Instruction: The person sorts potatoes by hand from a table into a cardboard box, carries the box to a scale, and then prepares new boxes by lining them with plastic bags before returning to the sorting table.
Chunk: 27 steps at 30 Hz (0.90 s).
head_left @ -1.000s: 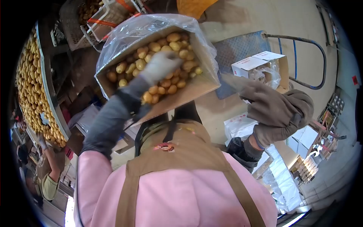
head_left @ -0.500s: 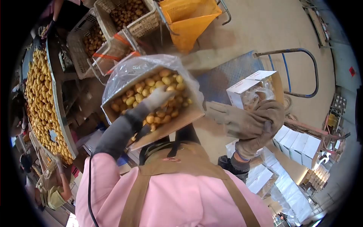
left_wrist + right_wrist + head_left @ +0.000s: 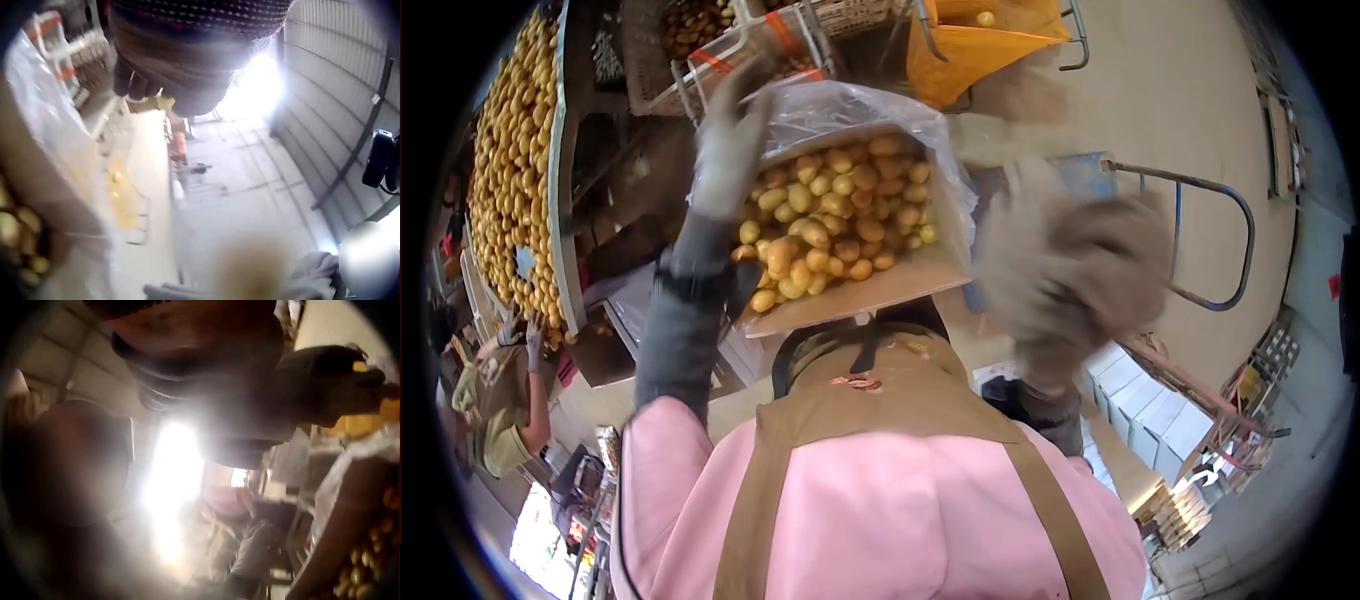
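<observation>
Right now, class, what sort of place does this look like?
Probably a packing shed: a table heaped with yellowish produce, a plastic-lined carton holding similar items, and white boxes in a row.

text: none legible | apron point(image 3: 880, 415): small coloured emblem point(image 3: 857, 382) on bib, too fine to make out

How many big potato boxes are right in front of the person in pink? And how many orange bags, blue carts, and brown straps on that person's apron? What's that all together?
Big potato box: 1
Orange bag: 1
Blue cart: 1
Brown apron straps: 2
Total: 5
</observation>
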Tool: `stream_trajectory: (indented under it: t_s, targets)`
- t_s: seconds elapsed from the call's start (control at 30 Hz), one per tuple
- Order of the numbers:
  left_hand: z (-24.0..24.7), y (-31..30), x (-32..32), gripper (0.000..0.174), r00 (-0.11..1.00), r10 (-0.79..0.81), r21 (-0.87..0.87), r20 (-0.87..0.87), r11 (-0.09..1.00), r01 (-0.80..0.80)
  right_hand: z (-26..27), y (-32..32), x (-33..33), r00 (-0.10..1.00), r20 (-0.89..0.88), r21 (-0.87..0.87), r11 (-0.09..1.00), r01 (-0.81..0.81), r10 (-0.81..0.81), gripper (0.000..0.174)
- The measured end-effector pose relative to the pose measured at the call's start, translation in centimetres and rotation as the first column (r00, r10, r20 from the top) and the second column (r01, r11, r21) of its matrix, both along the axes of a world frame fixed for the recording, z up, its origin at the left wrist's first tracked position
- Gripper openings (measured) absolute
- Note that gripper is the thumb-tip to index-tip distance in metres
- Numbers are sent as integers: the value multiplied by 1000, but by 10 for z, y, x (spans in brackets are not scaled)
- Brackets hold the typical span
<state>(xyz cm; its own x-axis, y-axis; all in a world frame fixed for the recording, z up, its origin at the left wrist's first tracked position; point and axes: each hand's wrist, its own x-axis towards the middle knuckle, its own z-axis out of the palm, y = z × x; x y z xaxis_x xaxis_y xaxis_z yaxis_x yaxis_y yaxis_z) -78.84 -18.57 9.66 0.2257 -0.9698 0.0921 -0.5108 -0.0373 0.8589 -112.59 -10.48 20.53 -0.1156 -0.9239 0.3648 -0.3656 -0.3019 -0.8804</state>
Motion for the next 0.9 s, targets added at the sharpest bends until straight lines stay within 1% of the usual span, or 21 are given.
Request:
stream_trajectory:
  t_s: [0.03, 0.07, 0.1, 0.13, 0.17, 0.2, 0.23, 0.27, 0.3, 0.37, 0.43, 0.5, 0.53, 0.57, 0.6, 0.63, 0.67, 0.73, 0.77, 0.8, 0.9]
  targets:
    - [-5, 46, 18, 44, 976, 212, -21, 59, 977, -211, -14, -7, 22, 969, -126, 94, 975, -203, 214, 25]
    - [-16, 93, 37, 50, 913, 304, -55, 273, 952, -301, -35, -14, 51, 870, -246, 197, 901, -386, 427, 26]
    - [-32, 139, 45, 53, 854, 352, -15, 383, 927, -375, -64, -16, 83, 715, -362, 287, 801, -525, 598, 27]
    - [-50, 180, 46, 57, 781, 389, 20, 488, 890, -456, -99, -9, 116, 530, -511, 354, 727, -588, 677, 27]
    - [-67, 212, 34, 57, 820, 382, 135, 426, 870, -475, -141, 5, 139, 334, -657, 395, 686, -611, 676, 31]
    - [-80, 238, 20, 58, 847, 388, 247, 363, 837, -489, -191, 21, 152, 66, -783, 456, 643, -615, 618, 37]
    - [-92, 254, 16, 56, 849, 402, 258, 343, 829, -496, -250, 17, 152, 104, -701, 426, 531, -732, 705, 37]
    - [-102, 261, 24, 53, 860, 395, 268, 323, 834, -483, -201, -8, 154, 77, -573, 630, 499, -596, 816, 24]
    - [-97, 259, 31, 49, 872, 422, 397, 249, 776, -489, -192, -20, 148, 174, -514, 727, 534, -431, 840, 20]
    - [-91, 253, 31, 42, 876, 362, 452, 320, 754, -477, -338, -52, 79, 59, -597, 801, 599, -13, 800, 39]
    - [-87, 250, 34, 41, 887, 313, 486, 340, 749, -451, -269, -40, 91, 423, -742, 555, 830, -49, 521, 49]
    - [-98, 254, 35, 38, 870, 332, 397, 364, 790, -468, -238, -20, 134, 557, -530, 769, 639, -1, 639, 61]
    - [-100, 258, 31, 37, 862, 341, 357, 374, 805, -473, -229, 6, 163, 450, -539, 759, 642, -108, 712, 52]
    - [-104, 258, 33, 37, 857, 358, 332, 371, 810, -483, -213, 39, 204, 146, -672, 663, 678, -318, 726, 44]
    - [-108, 257, 37, 37, 853, 370, 302, 369, 820, -487, -198, 66, 239, -18, -772, 564, 672, -479, 635, 38]
    - [-111, 262, 47, 37, 873, 377, 323, 311, 822, -470, -196, 84, 261, -77, -827, 490, 648, -583, 557, 35]
    - [-112, 269, 53, 38, 891, 373, 351, 257, 824, -446, -212, 97, 262, 460, -437, 428, 629, -649, 772, 51]
    - [-112, 268, 48, 39, 886, 369, 367, 283, 812, -455, -263, 73, 229, 306, -696, 357, 683, -637, 650, 50]
    - [-110, 263, 48, 39, 882, 359, 380, 306, 803, -459, -229, 47, 214, 145, -714, 482, 632, -607, 685, 46]
    - [-109, 261, 47, 40, 877, 349, 396, 331, 792, -465, -212, 21, 194, 195, -624, 574, 613, -543, 756, 45]
    - [-109, 258, 38, 42, 879, 337, 428, 337, 777, -462, -192, -19, 132, 442, -568, 718, 681, -146, 694, 46]
